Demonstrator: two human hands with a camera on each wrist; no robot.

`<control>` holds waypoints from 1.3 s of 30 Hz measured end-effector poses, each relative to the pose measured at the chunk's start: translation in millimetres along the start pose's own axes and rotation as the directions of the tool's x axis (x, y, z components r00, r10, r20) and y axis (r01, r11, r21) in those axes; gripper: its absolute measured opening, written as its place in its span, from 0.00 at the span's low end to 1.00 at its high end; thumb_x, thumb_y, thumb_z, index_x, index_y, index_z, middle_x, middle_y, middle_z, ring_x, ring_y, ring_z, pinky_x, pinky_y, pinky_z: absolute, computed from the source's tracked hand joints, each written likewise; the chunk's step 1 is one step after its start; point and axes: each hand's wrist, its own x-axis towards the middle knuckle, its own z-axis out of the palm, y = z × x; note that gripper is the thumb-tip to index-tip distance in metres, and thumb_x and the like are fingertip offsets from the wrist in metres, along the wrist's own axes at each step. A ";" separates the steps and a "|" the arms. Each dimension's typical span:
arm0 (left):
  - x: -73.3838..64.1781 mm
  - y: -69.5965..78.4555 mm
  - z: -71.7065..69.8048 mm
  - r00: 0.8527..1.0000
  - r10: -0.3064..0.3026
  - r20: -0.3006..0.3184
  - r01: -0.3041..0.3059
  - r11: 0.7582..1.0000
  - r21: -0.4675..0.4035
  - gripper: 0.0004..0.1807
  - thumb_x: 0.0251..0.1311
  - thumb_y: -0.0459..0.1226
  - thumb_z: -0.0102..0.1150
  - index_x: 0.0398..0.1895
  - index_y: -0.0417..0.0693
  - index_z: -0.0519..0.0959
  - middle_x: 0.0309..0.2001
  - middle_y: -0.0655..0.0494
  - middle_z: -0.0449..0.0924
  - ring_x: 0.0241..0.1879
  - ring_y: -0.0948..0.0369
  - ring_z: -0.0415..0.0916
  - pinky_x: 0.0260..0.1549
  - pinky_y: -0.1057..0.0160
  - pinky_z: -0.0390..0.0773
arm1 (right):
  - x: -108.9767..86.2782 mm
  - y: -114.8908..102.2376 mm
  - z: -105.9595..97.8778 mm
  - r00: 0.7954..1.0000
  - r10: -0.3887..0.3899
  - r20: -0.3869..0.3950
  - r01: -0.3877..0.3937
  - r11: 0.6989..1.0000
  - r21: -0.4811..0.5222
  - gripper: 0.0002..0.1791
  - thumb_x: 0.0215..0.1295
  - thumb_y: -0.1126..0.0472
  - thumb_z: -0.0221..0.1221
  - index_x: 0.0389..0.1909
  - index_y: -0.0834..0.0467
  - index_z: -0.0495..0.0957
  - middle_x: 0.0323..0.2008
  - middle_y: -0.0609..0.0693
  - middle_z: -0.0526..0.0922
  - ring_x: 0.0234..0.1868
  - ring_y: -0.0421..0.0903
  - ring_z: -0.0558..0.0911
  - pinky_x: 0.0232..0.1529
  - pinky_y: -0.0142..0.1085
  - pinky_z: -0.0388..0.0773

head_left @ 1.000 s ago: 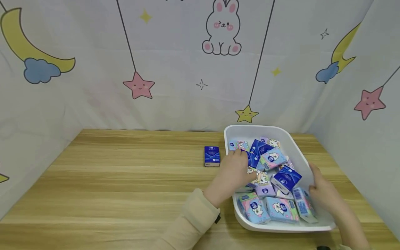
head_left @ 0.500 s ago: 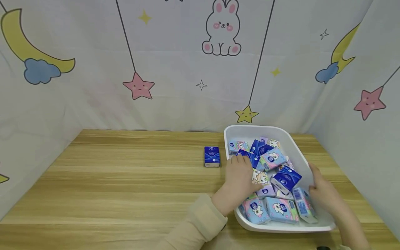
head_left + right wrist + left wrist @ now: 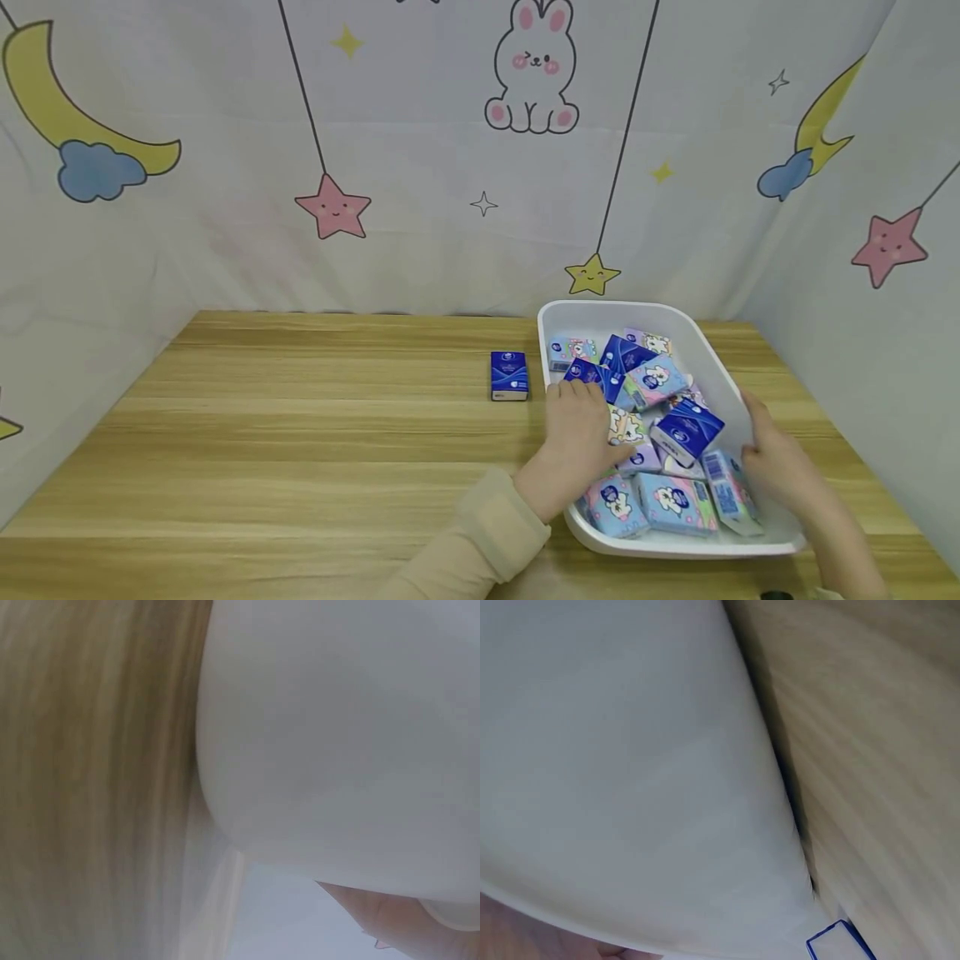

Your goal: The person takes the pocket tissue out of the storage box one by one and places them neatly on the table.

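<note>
A white plastic bin (image 3: 615, 546) holds a pile of small tissue packs, some dark blue (image 3: 686, 429), others pastel with cartoon animals (image 3: 678, 502). My left hand (image 3: 576, 437) reaches over the bin's left rim onto the packs, thumb pointing right across a purple pack (image 3: 637, 457). Its fingertips are hidden, so I cannot tell whether they grip a pack. My right hand (image 3: 780, 462) grips the bin's right rim, thumb on the inner side. Both wrist views mostly show the bin's outer wall (image 3: 645, 765), with part of my right hand at its edge (image 3: 390, 919).
One dark blue tissue pack (image 3: 509, 375) lies on the wooden table (image 3: 300, 433) just left of the bin. A white cloth backdrop (image 3: 420, 250) with a printed rabbit, stars and moons stands behind the table and along its sides.
My left hand has drawn back toward me along the bin's left side, uncovering more of a dark blue pack and a pastel one. My right hand and the bin have stayed in place.
</note>
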 end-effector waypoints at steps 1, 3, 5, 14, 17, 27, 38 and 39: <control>0.1 0.2 0.1 1.000 -0.003 0.001 0.003 1.000 0.004 0.48 0.40 0.80 0.46 0.47 0.50 0.74 0.42 0.58 0.79 0.42 0.61 0.73 0.42 0.65 0.69 | 0.2 0.0 0.0 1.000 0.000 -0.001 0.000 1.000 -0.003 0.41 0.63 0.71 0.42 0.73 0.69 0.32 0.57 0.84 0.63 0.54 0.81 0.68 0.48 0.70 0.69; 0.2 0.6 0.5 1.000 -0.004 0.006 0.004 1.000 0.014 0.48 0.41 0.79 0.46 0.49 0.50 0.74 0.43 0.58 0.79 0.43 0.61 0.74 0.43 0.65 0.69 | 0.4 0.1 0.1 1.000 0.000 0.000 0.000 1.000 -0.007 0.41 0.63 0.71 0.42 0.73 0.69 0.32 0.57 0.84 0.63 0.54 0.81 0.68 0.48 0.70 0.70; 0.2 1.1 0.7 1.000 -0.004 0.010 0.004 1.000 0.015 0.48 0.43 0.79 0.46 0.51 0.50 0.73 0.44 0.58 0.80 0.44 0.61 0.74 0.44 0.65 0.69 | 0.6 0.1 0.1 1.000 0.001 0.001 -0.001 1.000 -0.011 0.41 0.63 0.71 0.42 0.73 0.69 0.32 0.57 0.84 0.63 0.54 0.81 0.68 0.48 0.70 0.70; 0.8 2.3 2.6 1.000 -0.010 0.002 0.010 0.999 -0.032 0.44 0.44 0.76 0.51 0.52 0.52 0.71 0.44 0.56 0.79 0.46 0.60 0.74 0.46 0.63 0.70 | 0.1 -0.1 -0.3 1.000 0.000 0.003 0.000 1.000 -0.007 0.41 0.62 0.71 0.42 0.73 0.69 0.32 0.58 0.84 0.62 0.55 0.81 0.68 0.48 0.70 0.69; 0.7 2.0 2.5 1.000 -0.009 0.001 0.009 0.999 -0.051 0.44 0.43 0.75 0.52 0.52 0.53 0.71 0.43 0.56 0.79 0.45 0.60 0.74 0.45 0.63 0.69 | 0.0 -0.4 -0.4 1.000 -0.003 0.001 0.003 1.000 -0.010 0.41 0.62 0.71 0.42 0.73 0.70 0.32 0.57 0.84 0.62 0.55 0.81 0.68 0.48 0.70 0.69; 0.5 -1.7 -2.2 1.000 0.020 -0.001 -0.020 0.985 -0.174 0.40 0.39 0.74 0.58 0.44 0.54 0.71 0.38 0.57 0.78 0.40 0.60 0.71 0.40 0.64 0.69 | 0.4 0.0 -0.5 1.000 -0.002 0.002 0.002 1.000 -0.006 0.41 0.62 0.71 0.42 0.73 0.69 0.31 0.58 0.84 0.62 0.55 0.81 0.68 0.48 0.70 0.69; 2.7 -16.2 -14.3 0.996 0.064 0.063 -0.036 0.930 -0.366 0.46 0.39 0.70 0.63 0.56 0.52 0.70 0.48 0.53 0.78 0.47 0.58 0.73 0.46 0.60 0.74 | 1.5 1.7 0.8 1.000 -0.007 -0.008 0.007 1.000 -0.015 0.41 0.62 0.71 0.42 0.72 0.69 0.32 0.57 0.84 0.63 0.54 0.81 0.69 0.47 0.69 0.70; 3.2 -18.8 -15.4 0.996 0.065 0.061 -0.038 0.926 -0.376 0.46 0.39 0.69 0.64 0.57 0.52 0.70 0.48 0.53 0.78 0.48 0.57 0.73 0.47 0.60 0.75 | 1.5 1.7 0.9 1.000 -0.010 -0.010 0.010 1.000 -0.017 0.41 0.61 0.71 0.42 0.72 0.70 0.32 0.56 0.84 0.64 0.53 0.80 0.69 0.47 0.69 0.71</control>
